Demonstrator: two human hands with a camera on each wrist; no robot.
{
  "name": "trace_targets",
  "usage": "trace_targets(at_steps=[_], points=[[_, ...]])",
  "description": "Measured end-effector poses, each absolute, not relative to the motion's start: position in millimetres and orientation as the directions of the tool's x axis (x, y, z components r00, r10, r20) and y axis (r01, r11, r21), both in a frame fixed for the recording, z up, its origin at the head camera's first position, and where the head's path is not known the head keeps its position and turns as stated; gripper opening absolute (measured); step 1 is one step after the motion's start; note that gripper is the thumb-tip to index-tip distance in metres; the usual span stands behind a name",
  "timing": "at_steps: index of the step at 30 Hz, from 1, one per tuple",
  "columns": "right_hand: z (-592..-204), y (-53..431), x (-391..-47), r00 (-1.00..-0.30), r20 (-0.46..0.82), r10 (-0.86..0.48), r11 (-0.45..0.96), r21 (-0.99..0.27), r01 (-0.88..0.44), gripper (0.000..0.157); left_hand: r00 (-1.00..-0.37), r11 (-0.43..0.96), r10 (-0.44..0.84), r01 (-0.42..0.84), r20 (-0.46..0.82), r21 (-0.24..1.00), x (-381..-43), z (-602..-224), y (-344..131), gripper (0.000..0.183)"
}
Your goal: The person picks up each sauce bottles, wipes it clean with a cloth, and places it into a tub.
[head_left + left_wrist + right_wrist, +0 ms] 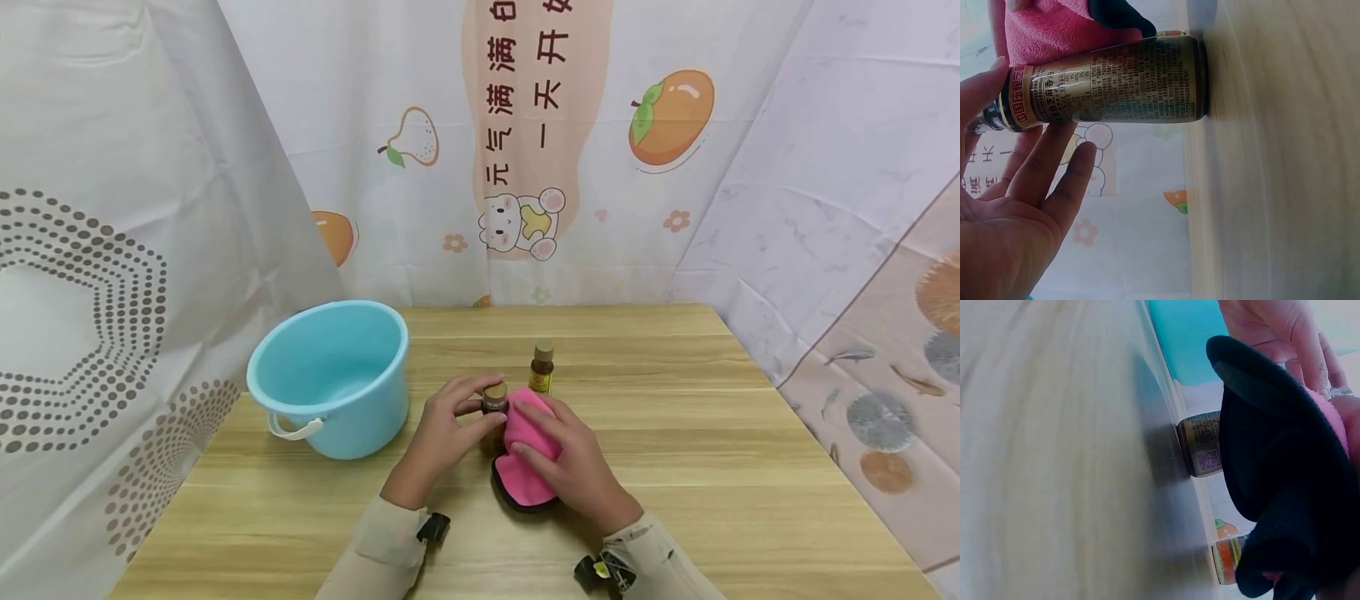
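Note:
A sesame oil bottle [493, 398] with a gold-brown cap stands upright on the table; its dark label [1116, 84] carries dense gold print. My left hand [444, 427] holds it near the neck between thumb and fingers, while the lower fingers [1069, 187] extend away from the label. In my right hand [570, 457] is a fluffy pink cloth [528, 479], pressed to the bottle's right side. The cloth's black backing [1272, 444] hangs in folds and covers much of the bottle in the right wrist view.
Just behind the cloth stands a second small bottle [542, 367] with a tan cap and yellow label. A light blue bucket [367, 425] with a white handle is at the left on the wooden table [675, 433]. Printed curtains [420, 208] hang behind and at both sides.

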State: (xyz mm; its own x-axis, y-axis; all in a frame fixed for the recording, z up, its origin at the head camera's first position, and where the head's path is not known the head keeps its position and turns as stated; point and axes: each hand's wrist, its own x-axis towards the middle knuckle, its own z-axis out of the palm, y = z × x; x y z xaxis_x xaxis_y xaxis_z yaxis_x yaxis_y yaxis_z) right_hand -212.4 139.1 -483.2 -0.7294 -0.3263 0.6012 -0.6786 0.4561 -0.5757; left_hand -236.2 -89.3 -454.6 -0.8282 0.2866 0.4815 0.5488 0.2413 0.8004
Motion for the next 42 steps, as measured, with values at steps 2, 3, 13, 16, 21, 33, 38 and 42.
trace_targets(at_steps=[2,3,13,16,21,33,38,42], points=[[-482.8,138.9,-212.9,-0.723,0.606,-0.331,0.453,-0.570,-0.685,0.065,-0.827,0.239,0.283,0.551,0.486,0.800,-236.6,-454.9,-89.3,0.051],[-483.1,138.8,-213.1,-0.722,0.605,-0.335,0.454,-0.568,-0.686,0.065,-0.826,0.237,0.282,0.552,0.487,0.799,-236.6,-454.9,-89.4,0.051],[-484.0,139.6,-211.4,-0.779,0.518,-0.353,0.515,-0.588,-0.624,0.069,-0.820,0.326,0.270,0.571,0.505,0.754,-237.3,-457.3,-91.2,0.051],[-484.3,139.9,-211.1,-0.801,0.479,-0.360,0.535,-0.597,-0.598,0.069,-0.826,0.372,0.261,0.564,0.500,0.737,-237.3,-457.2,-91.9,0.052],[-486.2,140.8,-210.4,-0.829,0.426,-0.361,0.573,-0.600,-0.558,0.067,-0.833,0.366,0.267,0.553,0.485,0.748,-236.8,-456.4,-91.5,0.052],[-487.2,141.7,-211.2,-0.865,0.340,-0.368,0.623,-0.600,-0.501,0.061,-0.836,0.321,0.271,0.545,0.476,0.775,-238.3,-458.5,-90.4,0.051],[-487.9,141.4,-211.6,-0.857,0.366,-0.361,0.608,-0.605,-0.515,0.063,-0.833,0.312,0.267,0.550,0.484,0.775,-237.5,-457.4,-90.2,0.053],[-486.5,141.8,-211.9,-0.828,0.435,-0.354,0.565,-0.606,-0.560,0.066,-0.827,0.293,0.278,0.558,0.489,0.776,-237.3,-456.0,-89.5,0.055]])
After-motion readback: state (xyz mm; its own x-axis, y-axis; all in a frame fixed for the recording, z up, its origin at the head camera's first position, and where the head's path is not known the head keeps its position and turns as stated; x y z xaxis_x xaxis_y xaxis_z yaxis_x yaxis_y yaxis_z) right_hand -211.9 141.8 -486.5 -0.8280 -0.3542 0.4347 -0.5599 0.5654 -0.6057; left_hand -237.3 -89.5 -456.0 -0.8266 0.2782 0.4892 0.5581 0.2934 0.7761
